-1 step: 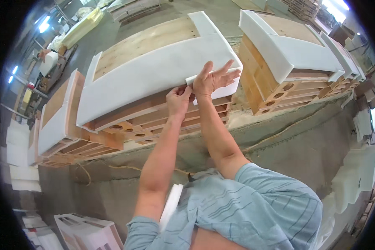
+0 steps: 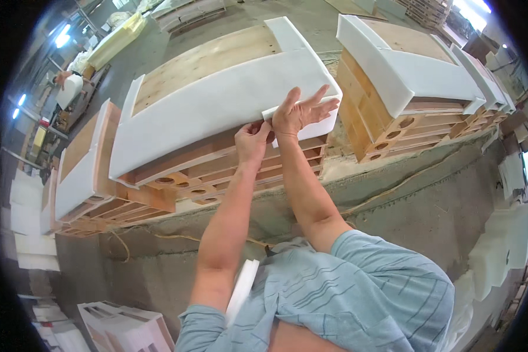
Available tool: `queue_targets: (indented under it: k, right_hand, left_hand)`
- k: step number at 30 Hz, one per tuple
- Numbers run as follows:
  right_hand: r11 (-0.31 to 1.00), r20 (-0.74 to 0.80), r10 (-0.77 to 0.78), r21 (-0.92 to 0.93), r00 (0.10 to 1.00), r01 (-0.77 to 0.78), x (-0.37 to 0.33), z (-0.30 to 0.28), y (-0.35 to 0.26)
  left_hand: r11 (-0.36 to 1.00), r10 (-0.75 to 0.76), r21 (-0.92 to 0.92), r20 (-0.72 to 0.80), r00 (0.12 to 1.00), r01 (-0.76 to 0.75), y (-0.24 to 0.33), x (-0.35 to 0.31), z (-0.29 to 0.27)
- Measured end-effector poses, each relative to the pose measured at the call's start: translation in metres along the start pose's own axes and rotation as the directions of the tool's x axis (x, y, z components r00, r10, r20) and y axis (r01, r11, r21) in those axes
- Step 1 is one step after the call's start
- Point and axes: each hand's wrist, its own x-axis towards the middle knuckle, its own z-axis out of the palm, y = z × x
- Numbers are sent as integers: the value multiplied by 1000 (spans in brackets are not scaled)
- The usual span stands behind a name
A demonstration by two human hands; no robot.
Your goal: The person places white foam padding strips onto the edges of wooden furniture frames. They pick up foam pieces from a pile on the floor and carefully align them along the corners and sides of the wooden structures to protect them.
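A wooden furniture frame (image 2: pixel 217 161) stands before me, its top and near edge wrapped in white foam sheet (image 2: pixel 217 94). My left hand (image 2: pixel 252 139) is closed in a pinch at the foam's lower edge; what sits between its fingertips is hidden. Right beside it, my right hand (image 2: pixel 298 116) has its fingers spread and holds nothing. The back of that hand lies against a folded white foam flap (image 2: pixel 318 126) at the frame's right corner. Between my left upper arm and my body shows a white foam strip (image 2: pixel 242 292).
To the right is another foam-covered frame (image 2: pixel 387 76); a smaller one (image 2: pixel 88 158) stands left. A cord (image 2: pixel 393 188) runs along the ledge below the frames. White foam sheets (image 2: pixel 498 246) lean at the right. A person at the far left holds a white piece (image 2: pixel 70 92).
Both my hands keep the same place and pose. The view has shifted very slightly, and the white piece by the person at the far left has moved a little.
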Motion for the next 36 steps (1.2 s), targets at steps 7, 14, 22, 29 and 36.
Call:
queue_targets:
  k: [7,14,22,29,36]
  right_hand:
    - [951,170,-249,227,953,208,-18,-72,50]
    - [996,861,-20,-26,509,82,-16,-92,86]
    - [983,915,-112,46,387,177,20,-56,86]
    - [962,974,10,-71,227,265,86,-70,113]
    - [978,963,77,-22,258,-209,84,-96,85]
  left_hand:
    - [974,-227,-4,-8,974,227,-70,-27,-28]
    - [771,-471,-415,141,871,484,-106,-5,-16]
    - [676,-516,-574,80,853,463,-106,20,-12]
    - [700,-532,-555,14,847,449,-89,20,0]
    - [768,-612,-141,128,781,625,-76,14,-20]
